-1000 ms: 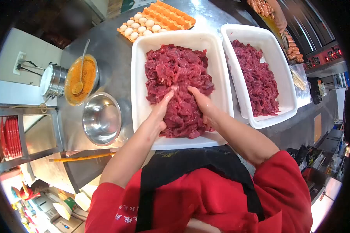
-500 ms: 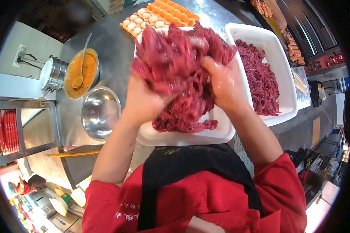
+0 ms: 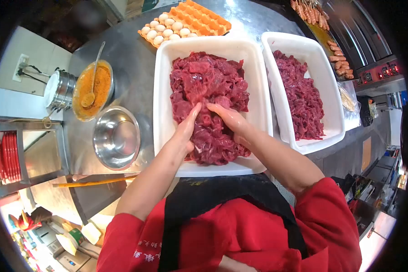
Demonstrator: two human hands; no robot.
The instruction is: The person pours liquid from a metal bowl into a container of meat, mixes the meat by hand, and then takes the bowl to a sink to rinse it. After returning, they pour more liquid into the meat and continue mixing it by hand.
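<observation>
Sliced raw red meat (image 3: 208,75) is heaped in a white plastic tub (image 3: 258,113) right in front of me. My left hand (image 3: 186,129) grips the near part of the heap from the left. From the right, my right hand (image 3: 231,122) holds the same meat, and the two thumbs almost meet on top. The fingers of both hands are mostly buried under the slices. A second white tub (image 3: 333,122) to the right contains more sliced meat (image 3: 301,97).
Left of the tub are a steel bowl (image 3: 117,138) and a bowl of orange-brown seasoning (image 3: 102,84) with a ladle (image 3: 96,68) in it. Behind stands an orange egg tray (image 3: 204,20) with several eggs (image 3: 167,32). Sausages (image 3: 340,59) lie at the far right.
The meat that both hands held up above the tub is now down in it. My hands have come lower and closer together, still gripping meat.
</observation>
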